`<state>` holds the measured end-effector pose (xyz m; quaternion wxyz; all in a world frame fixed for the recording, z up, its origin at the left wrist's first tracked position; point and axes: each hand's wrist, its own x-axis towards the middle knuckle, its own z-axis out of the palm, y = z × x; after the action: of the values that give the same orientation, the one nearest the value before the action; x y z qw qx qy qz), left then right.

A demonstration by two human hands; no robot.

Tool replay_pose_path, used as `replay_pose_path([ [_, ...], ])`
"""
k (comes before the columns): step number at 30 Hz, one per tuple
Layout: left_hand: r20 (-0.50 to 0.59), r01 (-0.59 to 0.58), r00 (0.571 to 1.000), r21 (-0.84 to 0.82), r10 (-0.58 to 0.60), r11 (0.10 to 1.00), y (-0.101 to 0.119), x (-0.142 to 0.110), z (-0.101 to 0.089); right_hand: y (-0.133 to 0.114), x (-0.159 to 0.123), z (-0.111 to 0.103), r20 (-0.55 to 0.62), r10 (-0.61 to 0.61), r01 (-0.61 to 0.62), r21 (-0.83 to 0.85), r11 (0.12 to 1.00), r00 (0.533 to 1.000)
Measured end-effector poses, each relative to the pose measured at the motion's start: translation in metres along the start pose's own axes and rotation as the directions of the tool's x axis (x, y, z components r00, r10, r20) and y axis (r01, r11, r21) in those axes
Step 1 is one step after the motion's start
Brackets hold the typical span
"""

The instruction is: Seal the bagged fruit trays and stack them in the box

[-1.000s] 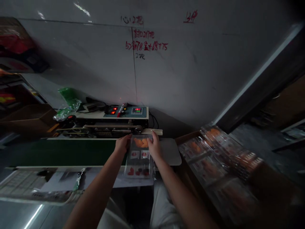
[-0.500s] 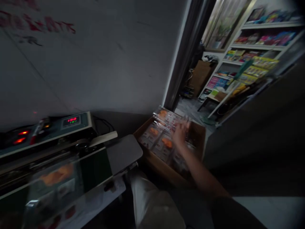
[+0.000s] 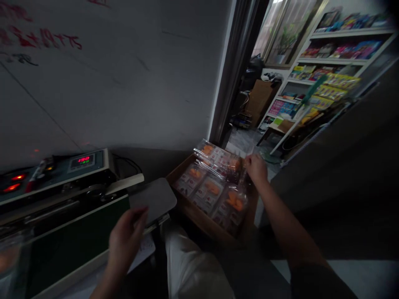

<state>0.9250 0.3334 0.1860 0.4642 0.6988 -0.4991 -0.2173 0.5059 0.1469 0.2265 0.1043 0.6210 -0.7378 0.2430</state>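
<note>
My right hand (image 3: 256, 169) reaches into a brown cardboard box (image 3: 199, 218) at my right side and closes on the edge of a clear plastic packet (image 3: 232, 198) with orange and red items inside. Several similar packets (image 3: 202, 182) lie stacked in the box. My left hand (image 3: 126, 238) hovers empty, fingers loosely apart, over the right end of the sealing machine (image 3: 59, 182), near its grey end plate (image 3: 154, 198). A sealed packet (image 3: 9, 257) rides at the far left of the green belt (image 3: 75, 236), partly cut off by the frame edge.
The machine's control panel (image 3: 82, 160) shows a red digital display and lit switches. A white wall with red writing stands behind. A doorway (image 3: 237, 70) on the right opens onto shelves (image 3: 324, 79) full of coloured goods. My light trousers (image 3: 190, 265) are below.
My view swung right from the machine to the box. Both hands left the packet on the belt, which travelled left. My right hand reached into the box and gripped a packet; my left hand came into view.
</note>
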Motion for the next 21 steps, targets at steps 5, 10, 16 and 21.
replay_pose_path([
  [5,0.269,-0.301,0.874,-0.358,0.406,0.884,0.080,0.012,0.069,-0.110,-0.049,-0.079,-0.284,-0.354,0.428,0.268,0.863,0.891],
  [10,0.067,-0.247,0.931,-0.608,0.358,0.754,0.097,0.038,0.082,-0.214,-0.086,-0.107,-0.278,-0.514,0.541,0.691,0.480,0.811],
  [16,0.105,0.162,0.987,-0.734,-0.125,0.659,0.025,0.030,0.003,-0.248,-0.086,-0.005,0.071,-0.229,-0.019,0.974,0.224,0.971],
  [21,0.260,0.368,0.926,-0.776,-0.272,0.512,-0.016,0.020,-0.028,-0.278,-0.129,0.074,0.449,-0.542,-0.516,0.856,0.032,0.710],
])
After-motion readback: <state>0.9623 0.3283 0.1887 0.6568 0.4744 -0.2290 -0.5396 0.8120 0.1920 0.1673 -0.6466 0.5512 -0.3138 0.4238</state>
